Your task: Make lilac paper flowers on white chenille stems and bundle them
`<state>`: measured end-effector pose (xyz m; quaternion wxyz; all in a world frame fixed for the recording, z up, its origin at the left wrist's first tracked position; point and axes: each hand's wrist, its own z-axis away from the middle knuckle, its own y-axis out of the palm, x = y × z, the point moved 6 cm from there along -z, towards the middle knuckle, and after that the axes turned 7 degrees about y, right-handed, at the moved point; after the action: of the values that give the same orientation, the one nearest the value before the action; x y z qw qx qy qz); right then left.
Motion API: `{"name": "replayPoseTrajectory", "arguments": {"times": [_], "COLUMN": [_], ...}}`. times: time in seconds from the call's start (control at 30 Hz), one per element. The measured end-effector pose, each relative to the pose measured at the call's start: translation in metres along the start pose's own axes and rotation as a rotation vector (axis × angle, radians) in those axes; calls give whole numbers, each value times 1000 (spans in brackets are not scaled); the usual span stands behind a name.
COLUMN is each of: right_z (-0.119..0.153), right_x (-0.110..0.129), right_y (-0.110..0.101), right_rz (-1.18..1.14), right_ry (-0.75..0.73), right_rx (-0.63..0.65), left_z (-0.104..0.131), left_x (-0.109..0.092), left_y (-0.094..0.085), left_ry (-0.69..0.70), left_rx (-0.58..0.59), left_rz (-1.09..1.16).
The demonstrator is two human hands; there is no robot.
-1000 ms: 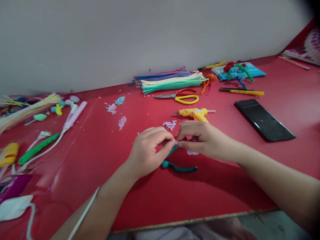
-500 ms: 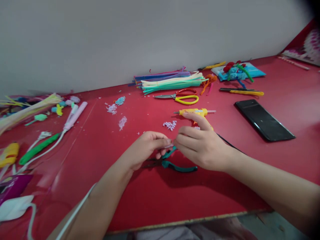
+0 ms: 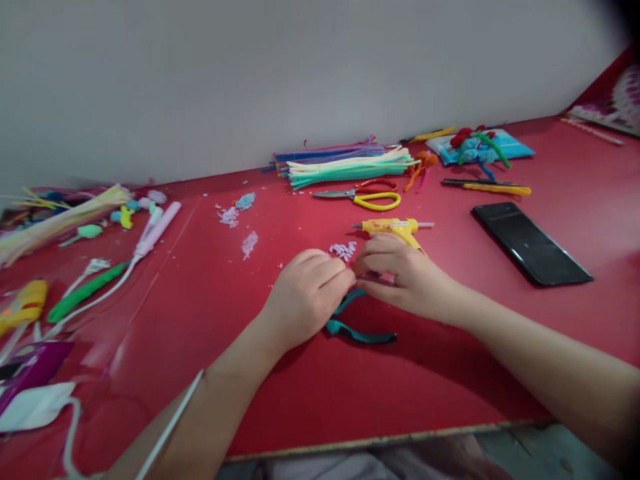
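Note:
My left hand [image 3: 310, 293] is closed, its back turned up and its fingertips hidden beneath it. Against its fingers sits my right hand [image 3: 413, 273], with bent fingers pressed together. A thin lilac pipe cleaner piece [image 3: 375, 276] shows under the right fingers; most of it is hidden between both hands. Green-handled pliers [image 3: 364, 333] lie below the hands, their jaws covered by the left one. Just beyond the fingertips is a small pile of short lilac pieces [image 3: 343, 251]. A yellow glue gun [image 3: 393, 227] rests behind my right hand, partly covered by it.
Scissors [image 3: 365, 195] and bundled pipe cleaners [image 3: 350, 165] lie toward the wall. To the right are a black phone [image 3: 531, 243] and a blue packet [image 3: 517, 145]. Fluff scraps [image 3: 249, 245] dot the red table [image 3: 400, 400]. A pink corded tool [image 3: 157, 230] lies left.
My left hand has rolled over, so its back now faces up and hides its fingertips. The right hand has lowered, and its raised index finger has curled in. The view has shifted slightly.

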<state>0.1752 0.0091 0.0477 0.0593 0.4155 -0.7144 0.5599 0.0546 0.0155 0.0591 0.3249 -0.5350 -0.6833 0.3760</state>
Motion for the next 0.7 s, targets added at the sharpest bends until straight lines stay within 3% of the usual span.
{"name": "replayPoseTrajectory", "arguments": {"times": [0.1, 0.17, 0.27, 0.4, 0.47, 0.57, 0.7], "right_z": [-1, -1, 0, 3, 5, 10, 16], "right_x": [-7, -9, -3, 12, 19, 28, 39], "right_y": [2, 3, 1, 1, 3, 5, 5], "right_rz": [-246, -286, -127, 177, 302, 439, 542], "right_ry": [95, 147, 89, -59, -126, -231, -335], "right_rx": [105, 125, 42, -75, -106, -131, -137], "left_z": [1, 1, 1, 14, 21, 29, 37], "left_x": [-3, -2, 10, 28, 29, 29, 26], "left_y": [-3, -4, 0, 19, 28, 37, 46], "left_ry": [89, 47, -216, -762, -946, -1104, -1191], "left_rx": [-35, -47, 3, 123, 149, 164, 164], "left_rz": [-34, 0, 224, 783, 1042, 1278, 1483]}}
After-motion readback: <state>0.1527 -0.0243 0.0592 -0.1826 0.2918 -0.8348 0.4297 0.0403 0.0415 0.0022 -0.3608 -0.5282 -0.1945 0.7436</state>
